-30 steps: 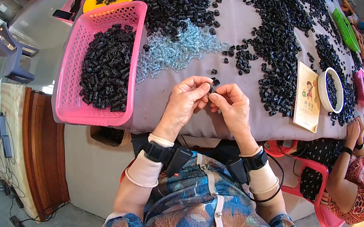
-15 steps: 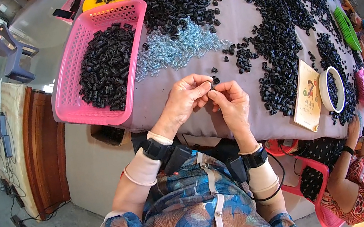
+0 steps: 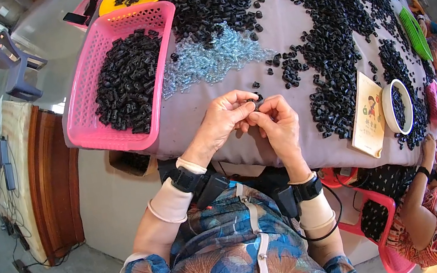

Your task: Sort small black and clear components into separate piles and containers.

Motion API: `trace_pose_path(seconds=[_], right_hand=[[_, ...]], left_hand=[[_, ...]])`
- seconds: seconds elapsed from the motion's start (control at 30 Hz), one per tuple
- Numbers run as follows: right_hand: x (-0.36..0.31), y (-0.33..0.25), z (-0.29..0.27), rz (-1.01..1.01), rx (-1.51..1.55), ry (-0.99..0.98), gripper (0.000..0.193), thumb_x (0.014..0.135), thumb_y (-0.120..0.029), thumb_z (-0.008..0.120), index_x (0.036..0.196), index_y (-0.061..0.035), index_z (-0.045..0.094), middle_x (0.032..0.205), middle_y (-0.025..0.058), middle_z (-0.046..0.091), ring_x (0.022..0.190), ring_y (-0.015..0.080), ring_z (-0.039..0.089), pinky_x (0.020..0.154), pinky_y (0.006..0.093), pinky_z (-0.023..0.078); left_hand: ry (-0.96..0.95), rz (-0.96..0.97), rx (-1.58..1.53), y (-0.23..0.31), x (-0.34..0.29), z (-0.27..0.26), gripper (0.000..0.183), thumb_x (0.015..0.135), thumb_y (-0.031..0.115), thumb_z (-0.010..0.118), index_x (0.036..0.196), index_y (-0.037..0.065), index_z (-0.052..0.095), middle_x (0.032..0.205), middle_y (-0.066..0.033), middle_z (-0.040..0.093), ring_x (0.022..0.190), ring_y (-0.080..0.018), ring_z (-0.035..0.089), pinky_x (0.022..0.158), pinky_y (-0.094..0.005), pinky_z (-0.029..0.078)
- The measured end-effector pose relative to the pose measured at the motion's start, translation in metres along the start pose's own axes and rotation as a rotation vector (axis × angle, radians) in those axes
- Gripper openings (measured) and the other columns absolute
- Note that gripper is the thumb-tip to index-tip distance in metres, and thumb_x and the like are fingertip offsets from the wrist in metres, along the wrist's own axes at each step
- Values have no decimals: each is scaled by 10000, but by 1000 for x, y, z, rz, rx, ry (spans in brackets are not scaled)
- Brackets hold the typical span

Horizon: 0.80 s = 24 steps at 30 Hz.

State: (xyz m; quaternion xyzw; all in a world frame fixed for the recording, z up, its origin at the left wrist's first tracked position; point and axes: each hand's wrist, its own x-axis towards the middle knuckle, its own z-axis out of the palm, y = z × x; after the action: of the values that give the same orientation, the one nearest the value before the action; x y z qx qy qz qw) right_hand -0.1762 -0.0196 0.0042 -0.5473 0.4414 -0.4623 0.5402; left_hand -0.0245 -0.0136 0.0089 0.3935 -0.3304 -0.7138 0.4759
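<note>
Head view shows the left hand (image 3: 220, 123) pinching a small black piece (image 3: 252, 101), probably by fingertips because of its size; the right hand (image 3: 281, 124) closes its fingers just beside it, any contents hidden. Left of the hands stands a pink basket (image 3: 84, 121) of black parts (image 3: 128, 82); ahead, translucent bluish pieces (image 3: 217, 58) lie heaped on the surface (image 3: 188, 110), seemingly for easy reach.

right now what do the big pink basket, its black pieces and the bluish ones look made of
Pink basket: glossy plastic, probably, given its moulded lattice. Black pieces: likely hard plastic, semi-gloss with small highlights. Bluish pieces: translucent, glinting; plastic or glass.
</note>
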Motion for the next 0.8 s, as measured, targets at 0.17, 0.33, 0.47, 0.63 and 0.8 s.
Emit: trace_pose_path(seconds=[0.17, 0.33, 0.47, 0.63, 0.8], right_hand=[[1, -6, 3, 92, 122, -61, 191, 739, -11, 688, 829, -33, 521, 779, -6, 534, 607, 36, 476, 501, 188, 411], [1, -14, 10, 35, 27, -61, 244, 739, -23, 692, 911, -21, 519, 789, -12, 522, 640, 28, 438, 506, 178, 377], [7, -21, 18, 48, 38, -38, 259, 746, -18, 682, 945, -16, 516, 792, -8, 526, 628, 28, 448, 502, 176, 388], [8, -15, 15, 129, 173, -164, 289, 801, -23, 630, 1066, 5, 519, 765, 3, 537, 585, 45, 510, 507, 178, 432], [7, -13, 10, 137, 172, -220, 281, 815, -21, 612, 1086, 8, 539, 773, 11, 538, 592, 56, 529, 525, 179, 441]], left_hand=[[-12, 23, -47, -6, 1, -5, 192, 871, 131, 584, 1036, 33, 596, 733, 5, 596, 547, -46, 517, 458, -163, 394], [34, 4, -172, -6, 1, -5, 191, 865, 109, 585, 1039, 30, 598, 777, -5, 608, 597, -50, 536, 488, -163, 407], [40, -32, -383, -7, -2, -8, 209, 860, 92, 585, 1059, 33, 578, 829, -16, 606, 657, -66, 560, 516, -165, 423], [43, 27, -309, -8, -2, -4, 232, 856, 97, 593, 1067, 45, 511, 824, -19, 590, 664, -87, 571, 508, -180, 439], [14, 14, -269, -8, -2, -8, 237, 857, 96, 592, 1058, 52, 474, 824, -37, 584, 647, -116, 573, 504, -208, 464]])
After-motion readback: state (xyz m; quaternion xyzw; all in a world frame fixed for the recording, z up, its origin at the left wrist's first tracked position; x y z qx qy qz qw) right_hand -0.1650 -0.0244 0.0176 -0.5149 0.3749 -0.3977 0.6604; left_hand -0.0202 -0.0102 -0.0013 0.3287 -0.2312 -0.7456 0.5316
